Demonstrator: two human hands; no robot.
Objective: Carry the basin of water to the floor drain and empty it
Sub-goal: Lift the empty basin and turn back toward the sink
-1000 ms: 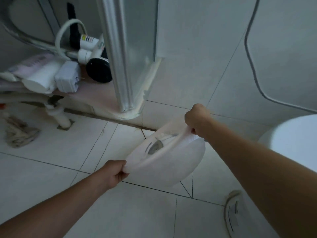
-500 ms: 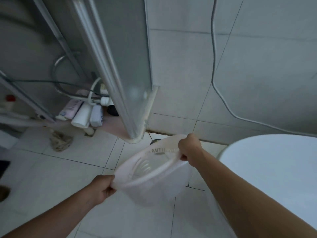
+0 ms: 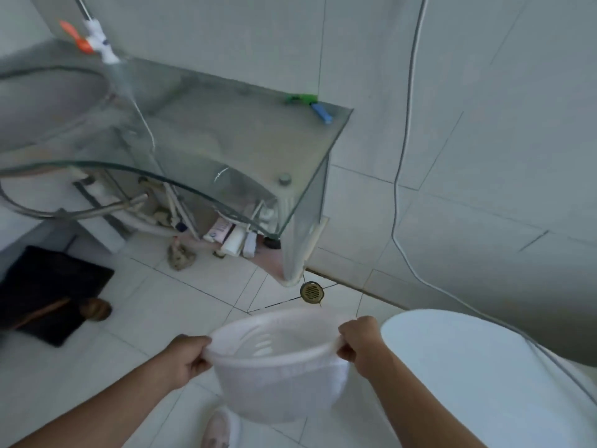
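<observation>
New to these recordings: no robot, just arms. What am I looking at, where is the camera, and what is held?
There is no machine. A person works with bare hands, filmed by one wide-angle camera on their head that looks forward and down. The arms entering from below are theirs. The left hand and right hand grip the rim of a white basin on opposite sides. On the tiled floor just beyond it is a round drain, beside the foot of a glass stand. A white toilet lid is at right and a dark mat at left. Whether water remains in the basin is unclear.
</observation>
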